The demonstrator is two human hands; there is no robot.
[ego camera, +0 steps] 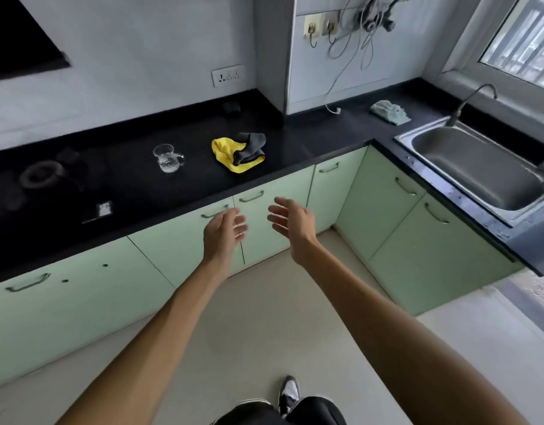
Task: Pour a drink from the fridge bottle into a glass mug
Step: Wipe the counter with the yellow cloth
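Left hand [223, 233] and right hand [290, 223] both released, fingers relaxed, grasping nothing, near black tabletop [126, 191] edge. Clear glass mug [168, 157] upright farther back, left of yellow-grey cloth [238, 153].

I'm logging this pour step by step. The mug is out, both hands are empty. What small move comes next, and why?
Probably turn away to fetch the bottle. The left hand and right hand are open and hold nothing, the glass mug already stands on the black counter, and no bottle or fridge is in view.
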